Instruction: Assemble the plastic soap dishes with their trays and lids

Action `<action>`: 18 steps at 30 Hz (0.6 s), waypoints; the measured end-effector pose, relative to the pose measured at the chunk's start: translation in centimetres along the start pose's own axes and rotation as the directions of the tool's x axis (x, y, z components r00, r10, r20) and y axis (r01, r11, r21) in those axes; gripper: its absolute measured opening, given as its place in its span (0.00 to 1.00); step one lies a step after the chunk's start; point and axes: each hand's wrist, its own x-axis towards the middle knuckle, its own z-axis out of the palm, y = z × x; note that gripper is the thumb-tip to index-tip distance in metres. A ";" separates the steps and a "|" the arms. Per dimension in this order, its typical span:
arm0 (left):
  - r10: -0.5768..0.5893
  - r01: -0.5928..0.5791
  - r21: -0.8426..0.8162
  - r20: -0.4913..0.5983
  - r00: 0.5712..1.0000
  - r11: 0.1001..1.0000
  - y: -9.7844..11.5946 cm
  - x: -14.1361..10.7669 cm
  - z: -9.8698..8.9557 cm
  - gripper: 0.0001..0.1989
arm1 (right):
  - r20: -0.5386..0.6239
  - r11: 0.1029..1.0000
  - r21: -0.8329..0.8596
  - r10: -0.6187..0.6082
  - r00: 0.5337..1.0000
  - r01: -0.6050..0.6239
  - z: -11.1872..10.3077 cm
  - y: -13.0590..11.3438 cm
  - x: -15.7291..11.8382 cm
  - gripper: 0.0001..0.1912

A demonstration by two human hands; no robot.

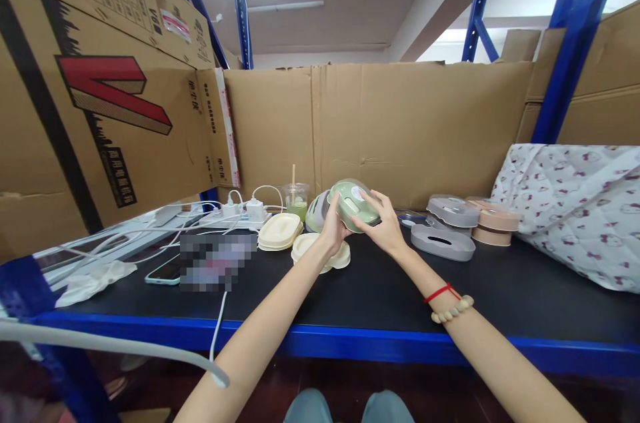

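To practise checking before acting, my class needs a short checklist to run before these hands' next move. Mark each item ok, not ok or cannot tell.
1. Left hand gripping the green container: ok.
2. Right hand touching it too: ok.
3. Container fully closed: cannot tell, the hands cover part of its edge.
4. Surface near the left hand uncluttered: not ok, cream pieces lie there.
5. Drink cup upright: ok.
6. Right wrist bare: not ok, it wears a beaded bracelet.
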 end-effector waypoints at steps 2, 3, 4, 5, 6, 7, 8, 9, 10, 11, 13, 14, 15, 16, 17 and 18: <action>0.023 -0.022 0.024 -0.033 0.999 0.999 -0.1 0.1 -0.1 0.14 | 0.006 0.999 0.045 -0.003 1.000 0.003 0.2 0.1 -0.1 0.29; 0.039 -0.036 0.043 -0.060 0.997 0.998 -0.1 0.2 -0.1 0.13 | 0.012 0.997 0.075 -0.004 1.000 0.003 0.3 0.1 -0.1 0.30; 0.055 -0.049 0.063 -0.088 0.995 0.997 -0.1 0.2 -0.2 0.13 | 0.021 0.994 0.112 0.000 1.000 -0.002 0.5 0.1 -0.1 0.31; 0.066 -0.057 0.081 -0.115 0.991 0.995 -0.1 0.3 -0.3 0.12 | 0.029 0.988 0.156 0.016 0.999 -0.021 0.6 0.2 -0.1 0.32; 0.070 -0.058 0.093 -0.142 0.987 0.994 -0.1 0.4 -0.3 0.12 | 0.037 0.977 0.204 0.052 0.998 -0.058 0.7 0.2 0.0 0.33; 0.066 -0.050 0.100 -0.163 0.984 0.994 0.0 0.5 -0.4 0.11 | 0.046 0.960 0.254 0.106 0.993 -0.114 0.9 0.3 0.0 0.34; 0.053 -0.035 0.102 -0.172 0.984 0.994 0.0 0.5 -0.5 0.10 | 0.057 0.935 0.303 0.173 0.983 -0.182 0.9 0.3 0.1 0.35; 0.037 -0.019 0.106 -0.169 0.985 0.994 0.1 0.5 -0.5 0.10 | 0.070 0.903 0.348 0.243 0.968 -0.252 1.0 0.4 0.2 0.35; 0.024 -0.006 0.116 -0.156 0.987 0.993 0.1 0.5 -0.6 0.10 | 0.082 0.870 0.385 0.301 0.950 -0.309 1.0 0.4 0.3 0.34; 0.021 -0.003 0.135 -0.137 0.990 0.991 0.1 0.5 -0.6 0.10 | 0.093 0.841 0.414 0.340 0.936 -0.347 1.0 0.4 0.4 0.32; 0.053 -0.033 0.198 -0.093 0.994 0.980 0.1 0.5 -0.6 0.10 | 0.110 0.811 0.450 0.364 0.925 -0.373 0.9 0.5 0.6 0.28; 0.079 -0.059 0.233 -0.078 0.994 0.971 0.1 0.4 -0.6 0.11 | 0.115 0.808 0.459 0.358 0.927 -0.369 0.9 0.5 0.7 0.27; 0.103 -0.080 0.264 -0.073 0.992 0.961 0.1 0.4 -0.6 0.11 | 0.117 0.812 0.463 0.341 0.933 -0.355 0.8 0.4 0.7 0.26; 0.118 -0.092 0.284 -0.074 0.990 0.954 0.0 0.3 -0.6 0.11 | 0.112 0.822 0.462 0.318 0.942 -0.332 0.8 0.4 0.7 0.26; 0.126 -0.097 0.293 -0.080 0.989 0.951 0.0 0.3 -0.5 0.11 | 0.095 0.836 0.456 0.294 0.951 -0.304 0.7 0.3 0.7 0.27; 0.130 -0.099 0.291 -0.090 0.988 0.952 0.0 0.2 -0.5 0.11 | 0.069 0.857 0.436 0.273 0.960 -0.275 0.7 0.2 0.6 0.28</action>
